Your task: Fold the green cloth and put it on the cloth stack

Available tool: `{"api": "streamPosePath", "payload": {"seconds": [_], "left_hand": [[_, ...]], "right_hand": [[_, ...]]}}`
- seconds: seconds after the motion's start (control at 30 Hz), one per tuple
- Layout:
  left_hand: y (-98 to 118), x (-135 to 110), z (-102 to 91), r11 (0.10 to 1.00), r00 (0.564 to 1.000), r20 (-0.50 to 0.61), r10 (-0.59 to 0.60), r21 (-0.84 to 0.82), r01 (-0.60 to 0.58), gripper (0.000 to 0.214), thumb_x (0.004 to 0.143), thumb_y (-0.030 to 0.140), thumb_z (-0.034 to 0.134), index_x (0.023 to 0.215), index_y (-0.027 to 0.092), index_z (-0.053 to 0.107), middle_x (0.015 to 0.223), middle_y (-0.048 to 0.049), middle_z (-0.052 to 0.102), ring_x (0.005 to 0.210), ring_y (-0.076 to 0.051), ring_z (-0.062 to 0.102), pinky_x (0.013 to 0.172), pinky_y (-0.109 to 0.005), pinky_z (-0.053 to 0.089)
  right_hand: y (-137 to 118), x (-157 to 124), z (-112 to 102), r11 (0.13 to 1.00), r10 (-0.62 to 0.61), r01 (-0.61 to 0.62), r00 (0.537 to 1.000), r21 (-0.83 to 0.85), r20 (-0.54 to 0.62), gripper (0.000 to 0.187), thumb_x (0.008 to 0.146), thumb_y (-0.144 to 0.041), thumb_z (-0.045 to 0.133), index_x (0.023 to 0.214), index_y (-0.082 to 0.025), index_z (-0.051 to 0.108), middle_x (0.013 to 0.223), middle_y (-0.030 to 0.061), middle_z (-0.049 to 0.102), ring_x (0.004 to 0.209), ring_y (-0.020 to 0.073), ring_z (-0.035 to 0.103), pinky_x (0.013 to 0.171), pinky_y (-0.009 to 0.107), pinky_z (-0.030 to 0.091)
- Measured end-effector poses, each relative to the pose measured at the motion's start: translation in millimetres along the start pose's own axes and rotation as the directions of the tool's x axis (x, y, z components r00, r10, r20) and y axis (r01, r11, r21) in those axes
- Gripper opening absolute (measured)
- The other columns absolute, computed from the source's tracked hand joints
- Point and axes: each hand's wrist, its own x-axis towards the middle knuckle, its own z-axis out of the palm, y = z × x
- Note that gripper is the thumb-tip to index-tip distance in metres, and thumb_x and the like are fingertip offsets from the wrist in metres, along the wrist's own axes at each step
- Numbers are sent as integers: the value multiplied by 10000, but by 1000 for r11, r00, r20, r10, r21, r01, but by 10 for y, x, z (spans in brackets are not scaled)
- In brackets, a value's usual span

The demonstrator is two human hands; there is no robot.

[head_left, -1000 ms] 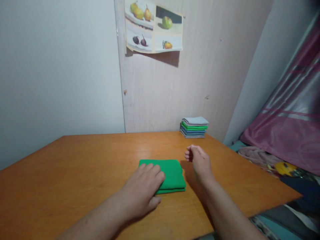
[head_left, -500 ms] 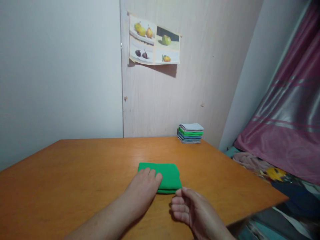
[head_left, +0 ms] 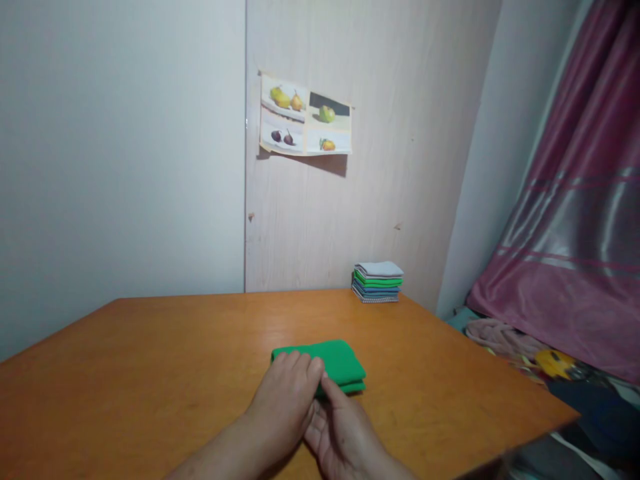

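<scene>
A folded green cloth (head_left: 339, 361) lies on the orange wooden table (head_left: 150, 367), near its front middle. My left hand (head_left: 287, 393) rests flat on the cloth's left part, fingers together and stretched out. My right hand (head_left: 343, 433) sits just under and right of the left one, palm up, with its thumb touching the cloth's near edge. Its fingers are partly hidden beneath my left hand. Whether it grips the cloth does not show.
A neat stack of folded cloths (head_left: 377, 282), grey, green and blue, stands at the table's far right corner against a pale wood panel. A fruit picture (head_left: 305, 125) hangs on that panel. A maroon curtain (head_left: 575, 220) and piled fabrics lie to the right of the table.
My right hand has swung from the cloth's right side round to its near edge, and now tucks in under my left hand. The view has tilted upward.
</scene>
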Motion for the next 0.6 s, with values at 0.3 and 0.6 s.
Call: {"api": "streamPosePath", "payload": {"seconds": [0.3,0.6], "left_hand": [[61,-12,-30,997,998,-13,66,-36,-66,167,821,131,548,972,197,573,937,-54,620,872,-241,521,860,-447,396],[42,-76,73,948,888,-435,151,-190,-254,412,847,123,551,1249,195,502,1199,-98,622,1117,-278,533,1013,-523,366]], "right_hand": [[-100,128,-92,997,12,-20,994,-78,-109,177,855,-271,643,949,-122,628,795,96,736,692,172,703,637,260,570],[-489,277,-264,991,-125,120,990,-61,-70,164,777,-182,682,915,-154,598,821,65,737,728,162,709,693,262,591]]}}
